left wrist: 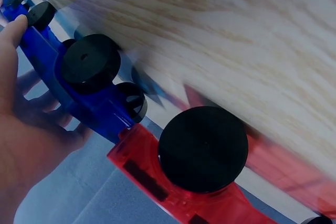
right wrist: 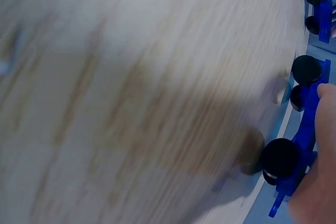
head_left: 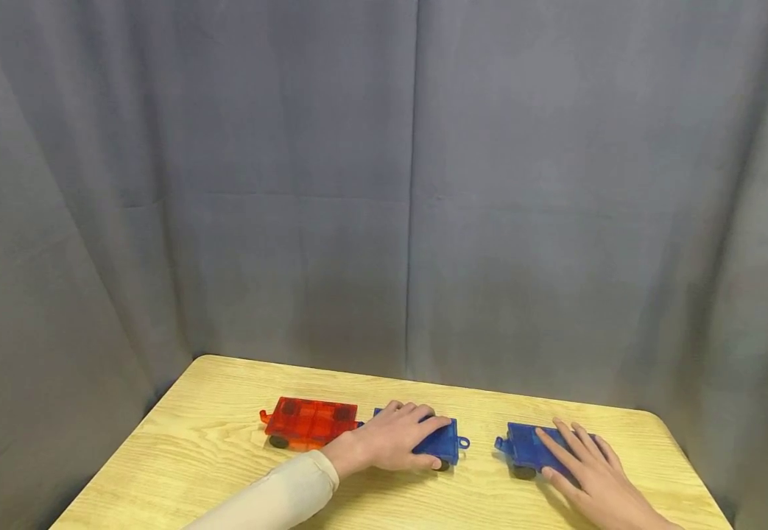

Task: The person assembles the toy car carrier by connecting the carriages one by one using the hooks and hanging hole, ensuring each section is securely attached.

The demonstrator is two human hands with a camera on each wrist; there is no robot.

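My left hand (head_left: 397,440) curls over the middle blue car (head_left: 442,442), fingers on top and thumb at its near edge, gripping it beside the red car (head_left: 309,422), end to end. My right hand (head_left: 585,462) lies flat, fingers straight, on the second blue car (head_left: 528,447), apart on the wooden table (head_left: 178,456).

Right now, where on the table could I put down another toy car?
Bare wood lies behind the cars toward the curtain, along the near edge of the table, and left of the red car. It is crowded mid-table, where the left hand and right hand cover two blue cars.
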